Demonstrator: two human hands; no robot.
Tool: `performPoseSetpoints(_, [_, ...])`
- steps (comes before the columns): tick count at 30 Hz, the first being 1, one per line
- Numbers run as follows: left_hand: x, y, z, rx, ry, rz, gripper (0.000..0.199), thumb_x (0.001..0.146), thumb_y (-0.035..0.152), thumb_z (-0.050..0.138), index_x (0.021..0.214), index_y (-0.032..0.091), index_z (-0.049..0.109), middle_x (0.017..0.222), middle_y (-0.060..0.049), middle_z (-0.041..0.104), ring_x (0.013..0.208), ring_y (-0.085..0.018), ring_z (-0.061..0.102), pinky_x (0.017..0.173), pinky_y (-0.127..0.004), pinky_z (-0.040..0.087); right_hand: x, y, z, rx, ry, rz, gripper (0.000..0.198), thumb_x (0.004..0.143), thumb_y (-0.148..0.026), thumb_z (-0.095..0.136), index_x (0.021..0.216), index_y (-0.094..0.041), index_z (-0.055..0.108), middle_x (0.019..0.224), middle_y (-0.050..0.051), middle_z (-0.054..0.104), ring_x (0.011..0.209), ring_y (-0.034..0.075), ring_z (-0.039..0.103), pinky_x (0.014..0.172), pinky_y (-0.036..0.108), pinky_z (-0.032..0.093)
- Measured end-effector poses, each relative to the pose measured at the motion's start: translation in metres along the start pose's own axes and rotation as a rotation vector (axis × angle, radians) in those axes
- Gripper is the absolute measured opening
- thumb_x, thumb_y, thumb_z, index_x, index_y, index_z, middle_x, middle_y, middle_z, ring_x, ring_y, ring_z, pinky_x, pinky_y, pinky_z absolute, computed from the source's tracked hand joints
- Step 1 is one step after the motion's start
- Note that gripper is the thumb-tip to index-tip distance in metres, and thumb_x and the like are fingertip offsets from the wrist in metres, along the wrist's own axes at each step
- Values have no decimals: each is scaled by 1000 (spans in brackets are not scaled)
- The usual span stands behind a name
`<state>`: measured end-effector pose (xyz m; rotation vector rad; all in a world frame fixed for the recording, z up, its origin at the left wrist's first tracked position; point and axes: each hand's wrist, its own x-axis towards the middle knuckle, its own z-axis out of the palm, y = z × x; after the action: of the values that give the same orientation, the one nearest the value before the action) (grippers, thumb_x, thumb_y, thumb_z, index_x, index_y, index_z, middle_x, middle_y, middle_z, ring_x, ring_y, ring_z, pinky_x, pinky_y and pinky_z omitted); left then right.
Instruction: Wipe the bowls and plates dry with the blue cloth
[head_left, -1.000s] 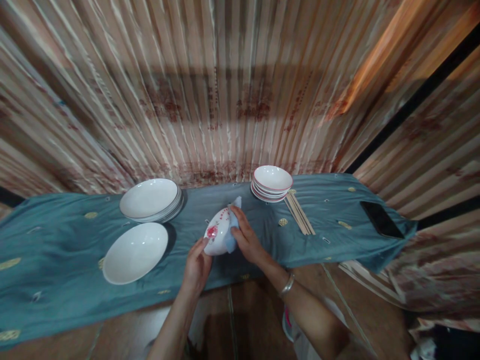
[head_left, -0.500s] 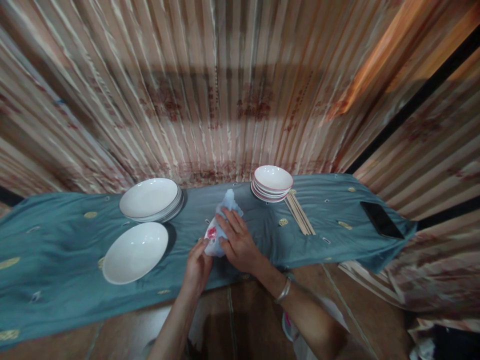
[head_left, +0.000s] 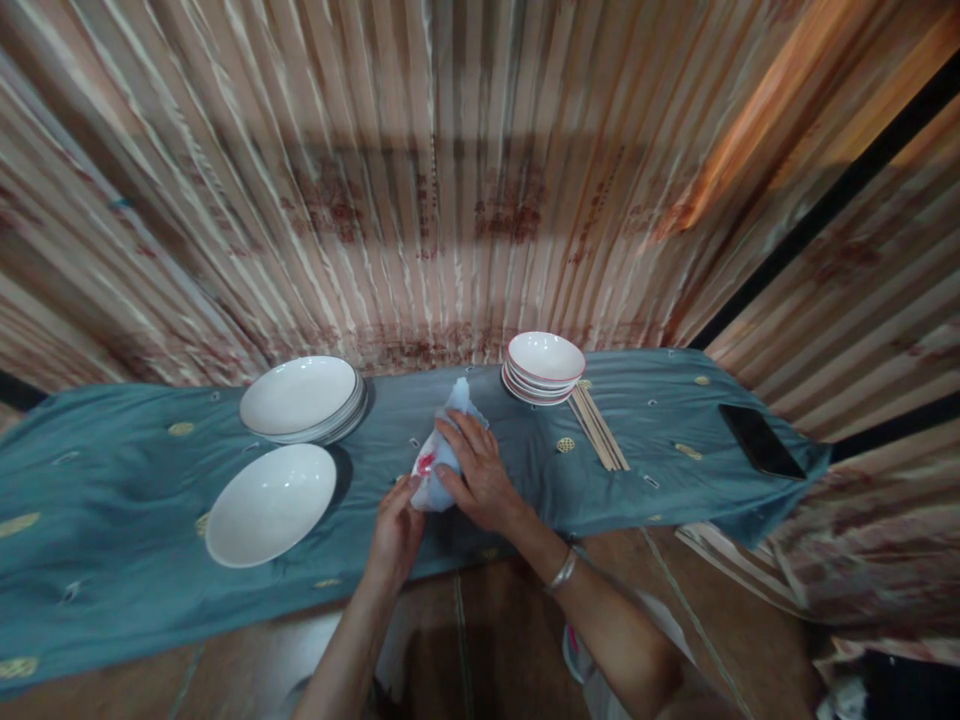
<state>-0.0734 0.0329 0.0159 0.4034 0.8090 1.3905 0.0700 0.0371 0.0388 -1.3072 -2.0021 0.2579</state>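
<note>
Over the front middle of the table, my left hand (head_left: 397,530) is closed on the near edge of a small white dish with a red pattern (head_left: 424,463). A pale blue-white cloth (head_left: 462,396) covers most of that dish, so its full shape is hidden. From the right, my right hand (head_left: 480,475) holds the cloth against the dish, its fingers bent over the top. A large white bowl (head_left: 271,505) sits left of my hands, just in front of a stack of white plates with dark rims (head_left: 300,397).
Red-rimmed small bowls (head_left: 546,360) stand stacked behind my right hand. Wooden chopsticks (head_left: 600,430) lie beside them, and a black phone (head_left: 761,440) rests near the right end. A teal tablecloth (head_left: 135,530) covers the table; a pleated curtain (head_left: 450,200) hangs behind.
My right hand and the cloth have shifted slightly over the dish. My left hand keeps its hold nearly in place; the bowls, plates and chopsticks stay put.
</note>
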Motion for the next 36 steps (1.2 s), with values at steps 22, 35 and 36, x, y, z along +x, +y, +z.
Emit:
performPoseSetpoints(22, [-9, -4, 6, -19, -15, -21, 39, 62, 42, 85, 85, 12, 78, 89, -11, 78, 106, -32, 69, 100, -42, 50, 8, 38, 28, 987, 150, 701, 59, 80, -61, 58, 127, -25, 63, 122, 3, 70, 111, 27, 64, 100, 41, 50])
performPoseSetpoints(35, [-13, 14, 3, 168, -48, 18, 38, 53, 36, 92, 82, 16, 77, 81, -4, 77, 72, -14, 66, 72, -24, 50, 4, 37, 16, 885, 233, 550, 52, 87, -52, 55, 130, -24, 61, 125, 4, 68, 112, 24, 63, 99, 37, 50])
performPoseSetpoints(36, [-13, 17, 3, 176, -38, 24, 39, 53, 35, 92, 84, 17, 77, 84, -4, 77, 74, -15, 67, 74, -25, 50, 4, 36, 16, 847, 241, 515, 51, 89, -51, 54, 131, -24, 60, 130, 4, 66, 118, 24, 60, 104, 39, 47])
